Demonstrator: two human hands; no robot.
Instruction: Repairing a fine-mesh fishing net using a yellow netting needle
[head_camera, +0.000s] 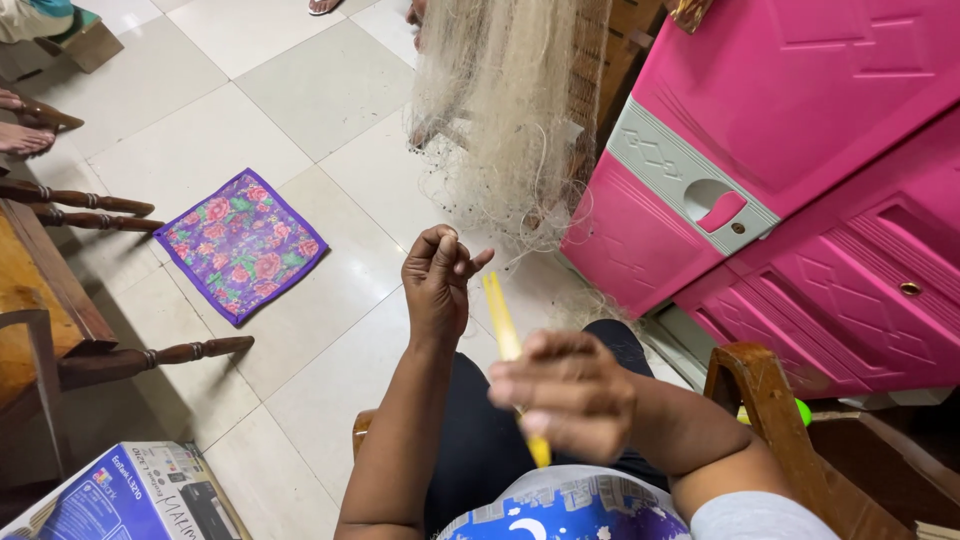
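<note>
My left hand (437, 280) is raised with its fingers pinched together on thin strands of a pale fishing net (505, 110) that hangs in a bundle in front of me. A long yellow netting needle (503, 320) is gripped in my right hand (562, 393), which is closer to me and blurred. The needle's tip points up toward the pinched left fingers. Loose net threads trail down to the floor between the net and my hands.
A pink plastic cabinet (790, 170) stands at the right. A floral purple cloth (242, 243) lies on the tiled floor. Wooden furniture (60, 300) is at the left, a printer box (120, 497) at lower left, a wooden chair arm (770, 400) at my right. Another person's feet (25, 135) show at the far left.
</note>
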